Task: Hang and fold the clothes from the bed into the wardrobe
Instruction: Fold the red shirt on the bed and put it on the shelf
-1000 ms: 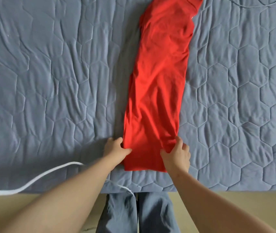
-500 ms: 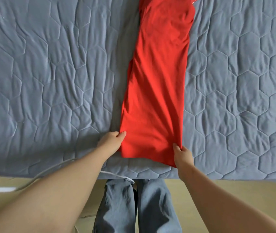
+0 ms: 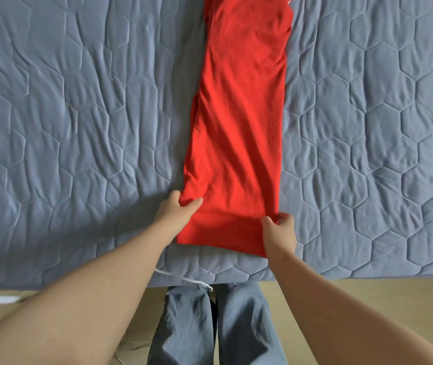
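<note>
**A:** Top end of the red garment is chopped off by the frame edge, so I honestly can't tell if it's a dress or a folded shirt.

**B:** Same. Its near right corner sits behind the right hand. The white cord just below the garment is hidden under the left forearm, and the jeans below it are cut off too.

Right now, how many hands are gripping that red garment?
2. The left hand pinches the red garment at its near left edge; the right hand, its near right edge.
</note>
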### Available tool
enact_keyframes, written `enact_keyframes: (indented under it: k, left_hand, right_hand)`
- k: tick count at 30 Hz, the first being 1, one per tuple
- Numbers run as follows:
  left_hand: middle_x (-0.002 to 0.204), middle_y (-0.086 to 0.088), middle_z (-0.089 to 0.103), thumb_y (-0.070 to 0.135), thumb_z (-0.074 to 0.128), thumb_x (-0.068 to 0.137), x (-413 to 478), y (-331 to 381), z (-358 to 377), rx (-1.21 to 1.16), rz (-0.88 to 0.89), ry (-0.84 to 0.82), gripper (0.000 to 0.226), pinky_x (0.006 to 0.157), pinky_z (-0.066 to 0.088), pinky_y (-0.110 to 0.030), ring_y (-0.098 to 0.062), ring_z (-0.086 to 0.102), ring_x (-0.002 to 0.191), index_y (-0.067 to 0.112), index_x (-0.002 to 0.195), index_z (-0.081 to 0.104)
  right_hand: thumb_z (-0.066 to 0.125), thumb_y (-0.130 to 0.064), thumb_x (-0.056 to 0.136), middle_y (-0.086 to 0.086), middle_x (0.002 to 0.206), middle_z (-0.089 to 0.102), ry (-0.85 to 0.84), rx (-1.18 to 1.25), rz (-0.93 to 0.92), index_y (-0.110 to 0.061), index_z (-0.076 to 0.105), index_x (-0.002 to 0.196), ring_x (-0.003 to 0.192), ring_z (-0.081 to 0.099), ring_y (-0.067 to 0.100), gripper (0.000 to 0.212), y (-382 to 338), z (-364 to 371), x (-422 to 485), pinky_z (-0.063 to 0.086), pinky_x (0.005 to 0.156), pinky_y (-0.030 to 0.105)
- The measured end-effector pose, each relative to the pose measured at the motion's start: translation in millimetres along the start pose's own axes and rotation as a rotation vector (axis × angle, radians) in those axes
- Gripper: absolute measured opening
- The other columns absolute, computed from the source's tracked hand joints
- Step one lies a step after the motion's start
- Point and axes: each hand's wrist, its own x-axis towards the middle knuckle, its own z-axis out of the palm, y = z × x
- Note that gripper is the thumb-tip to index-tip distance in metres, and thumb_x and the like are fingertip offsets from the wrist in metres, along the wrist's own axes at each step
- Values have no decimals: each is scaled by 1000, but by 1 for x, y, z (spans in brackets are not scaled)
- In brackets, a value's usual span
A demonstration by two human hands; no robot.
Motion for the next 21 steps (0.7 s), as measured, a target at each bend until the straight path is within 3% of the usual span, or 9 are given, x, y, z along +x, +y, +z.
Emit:
enact_keyframes:
  k: [2,4,7,9,12,16,18,20,21]
  left_hand:
    - [116,-6,57,38,69,80,2,12,2,-220,55,132,44,87,41,-28,-23,55,104,17,111,47]
    - [122,-4,54,31,72,78,6,25,2,-381,66,175,54,88,37,-24,-20,53,109,17,121,42]
    - [127,-4,52,38,69,80,21,48,-3,-396,55,142,67,88,37,-24,-18,52,107,15,133,35]
    - [121,-4,57,42,67,81,34,68,-7,-415,55,111,62,85,42,-27,-20,55,98,14,129,40]
    - [120,-8,58,42,66,81,55,97,-12,-492,36,68,58,90,46,-33,-23,58,102,10,125,45]
    - [118,-9,60,37,67,82,81,122,-21,-585,42,39,47,94,48,-40,-26,60,104,10,117,50]
    - [111,-10,63,26,68,82,90,128,-24,-529,96,73,31,93,49,-41,-28,62,102,11,105,53]
    - [113,-12,62,20,68,82,92,126,-20,-329,134,140,28,91,48,-35,-28,60,105,8,104,55]
    - [116,-13,62,21,68,82,90,121,-16,-231,134,172,32,91,47,-34,-28,59,107,5,108,57]
  right_hand:
    - [59,-27,84,-8,88,52,1,22,-55,-21,44,114,83,51,14,34,-11,4,5,36,75,27]
    - [61,-31,84,-4,96,54,-3,29,-77,-19,42,123,88,53,17,45,-21,5,13,38,78,27]
    - [62,-34,83,-6,90,54,-20,63,-78,-19,42,124,83,54,16,47,-38,6,27,38,75,25]
    - [63,-35,82,-5,94,55,-36,86,-107,-18,45,120,87,55,17,45,-54,8,38,41,78,26]
    - [64,-35,81,-5,90,54,-46,151,-136,-19,46,113,87,54,17,39,-84,12,58,45,80,30]
    - [63,-30,81,-3,92,56,-53,223,-149,-19,47,121,81,54,16,44,-123,15,84,45,74,30]
    - [62,-19,81,1,88,58,-69,197,-162,-20,52,113,69,55,17,33,-133,16,93,47,67,31]
    - [58,-9,81,3,72,55,-52,103,-186,-18,56,85,54,47,15,10,-131,12,100,41,54,28]
    - [56,-7,82,4,66,52,-41,63,-176,-16,54,76,51,44,15,11,-127,10,102,39,49,27]
